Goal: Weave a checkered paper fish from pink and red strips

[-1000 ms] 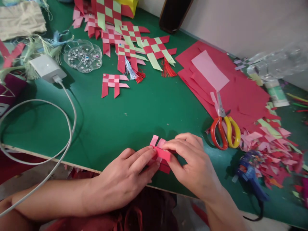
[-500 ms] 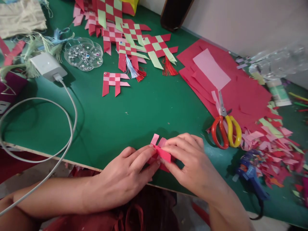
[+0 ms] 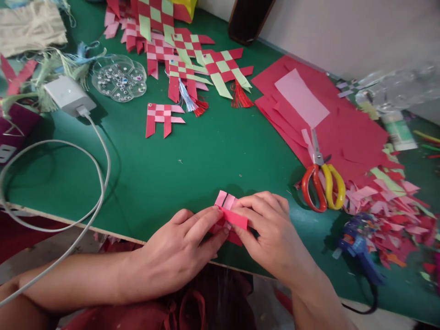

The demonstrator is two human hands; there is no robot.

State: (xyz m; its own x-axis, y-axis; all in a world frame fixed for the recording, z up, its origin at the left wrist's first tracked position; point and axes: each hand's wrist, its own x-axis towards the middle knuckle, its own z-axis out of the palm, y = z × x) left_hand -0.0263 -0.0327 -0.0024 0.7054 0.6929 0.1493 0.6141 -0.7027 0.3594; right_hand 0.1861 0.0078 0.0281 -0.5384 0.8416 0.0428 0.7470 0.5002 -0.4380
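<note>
Near the table's front edge, both hands grip a small piece of woven paper strips (image 3: 235, 218), red with light pink. My left hand (image 3: 187, 250) pinches its left side between thumb and fingers. On the right side, my right hand (image 3: 266, 229) is closed around the strips, thumb below and fingers above. Two pink strip ends (image 3: 225, 199) stick up behind the red strip, with a dark gap between them. Fingers hide much of the weave. A finished-looking red and pink woven paper fish (image 3: 164, 113) lies farther back on the table.
Scissors (image 3: 319, 178) rest on red paper sheets (image 3: 350, 133) at right. Beyond are paper scraps (image 3: 395, 215) and a blue glue gun (image 3: 357, 250). A charger (image 3: 69, 95) with a looping white cable (image 3: 103, 174) lies left, beside a case of googly eyes (image 3: 119, 78).
The red strip under my right fingers has shifted slightly right. The pink strip ends have moved closer together, now nearly side by side. My left hand has stayed still.
</note>
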